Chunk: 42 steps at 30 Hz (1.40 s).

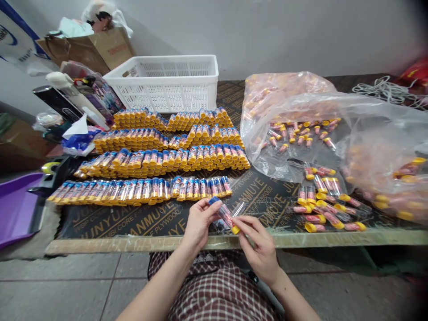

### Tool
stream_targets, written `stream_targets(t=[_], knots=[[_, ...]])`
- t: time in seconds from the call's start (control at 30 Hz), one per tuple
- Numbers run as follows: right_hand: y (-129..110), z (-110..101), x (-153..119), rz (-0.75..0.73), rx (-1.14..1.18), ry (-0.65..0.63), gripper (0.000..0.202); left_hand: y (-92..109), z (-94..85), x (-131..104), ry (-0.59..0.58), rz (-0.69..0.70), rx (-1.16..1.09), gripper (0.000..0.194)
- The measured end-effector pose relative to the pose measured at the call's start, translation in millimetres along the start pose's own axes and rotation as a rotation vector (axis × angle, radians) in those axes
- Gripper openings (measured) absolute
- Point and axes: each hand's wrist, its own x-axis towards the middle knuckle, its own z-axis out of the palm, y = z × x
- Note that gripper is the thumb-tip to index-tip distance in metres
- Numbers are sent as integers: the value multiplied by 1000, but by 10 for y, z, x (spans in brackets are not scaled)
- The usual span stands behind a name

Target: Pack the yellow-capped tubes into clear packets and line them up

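A small clear tube point(225, 215) with pink contents, a blue cap and a yellow end is held tilted over the table's front edge. My left hand point(198, 223) has closed fingers at its blue-capped end. The fingers of my right hand point(259, 244) pinch it near the yellow end. Beside the tube a clear plastic piece point(239, 208) sticks up by my right fingers; I cannot tell whether it is held. Behind my hands lie rows of wrapped tubes point(147, 189) with blue and yellow ends. To the right is a loose heap of yellow-ended tubes point(329, 207).
A white plastic basket point(167, 91) stands against the wall. Large clear bags point(287, 96) with more tubes cover the right side. Bottles point(58, 102) and a paper bag point(96, 51) are at the back left. A purple dustpan point(20, 207) is left of the table.
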Motion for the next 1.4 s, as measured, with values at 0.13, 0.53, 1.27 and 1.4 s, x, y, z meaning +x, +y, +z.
stream_targets(t=[0.13,0.53,1.27,1.4], knots=[[68,-29,32,-50,-47,-15,63,-7,4,-58,-133,-109,115,38],[118,-89,137,-52,77,-193,85,-53,40,-134,-257,-233,254,41],[245,-339,203,74,-186,29,72,416,122,496,6,498,1286,24],[542,-690,173,187,-498,135,42,462,93,665,93,678,1744,35]])
